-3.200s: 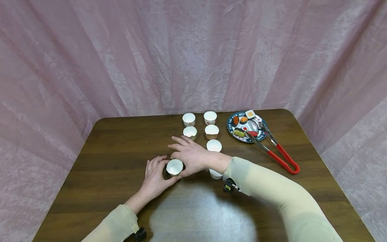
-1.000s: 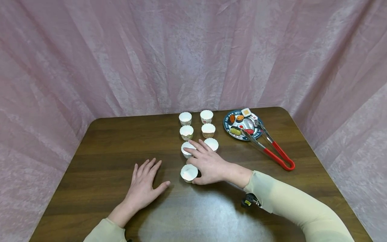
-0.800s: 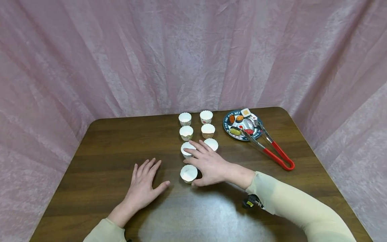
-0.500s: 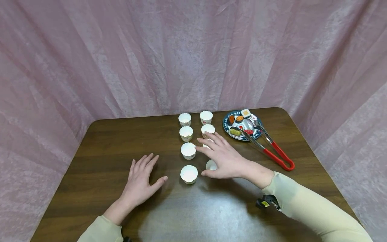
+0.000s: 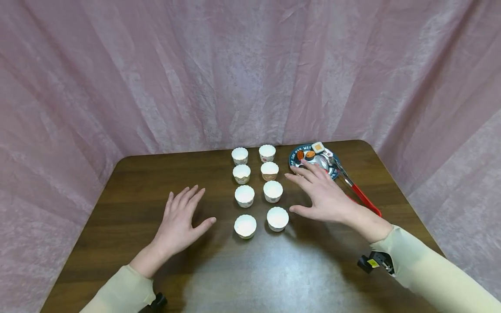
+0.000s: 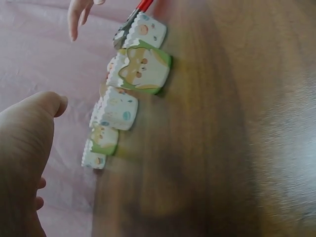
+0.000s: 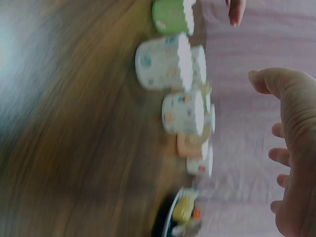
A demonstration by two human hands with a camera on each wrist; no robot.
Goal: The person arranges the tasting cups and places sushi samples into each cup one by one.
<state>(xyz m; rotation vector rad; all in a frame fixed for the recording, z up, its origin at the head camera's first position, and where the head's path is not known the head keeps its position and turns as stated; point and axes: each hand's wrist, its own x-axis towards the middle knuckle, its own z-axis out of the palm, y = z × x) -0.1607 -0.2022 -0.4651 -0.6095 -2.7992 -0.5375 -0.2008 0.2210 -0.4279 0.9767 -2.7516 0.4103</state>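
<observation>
Several paper cupcake cups stand upright in two columns mid-table. The nearest of the left column is a white-rimmed cup (image 5: 245,226), whose green side (image 6: 148,69) with an animal picture shows in the left wrist view. Opposite it stands the front right cup (image 5: 277,218), patterned with small prints. My left hand (image 5: 178,224) hovers left of the columns, fingers spread, holding nothing. My right hand (image 5: 326,198) is right of the columns, fingers spread and holding nothing. It overlaps the round plate (image 5: 292,153) and part of the tongs (image 5: 365,200) in the head view.
Sushi pieces lie on the blue-and-white plate at the back right, among them a white square one (image 5: 318,148) near its rim. The red-handled tongs lean on the plate. A pink curtain (image 5: 195,78) hangs behind the brown wooden table (image 5: 156,174).
The near left cup was moved right into line with its column, then let go by my right hand. That hand has since moved right, away from the cups; my left hand drew back left.
</observation>
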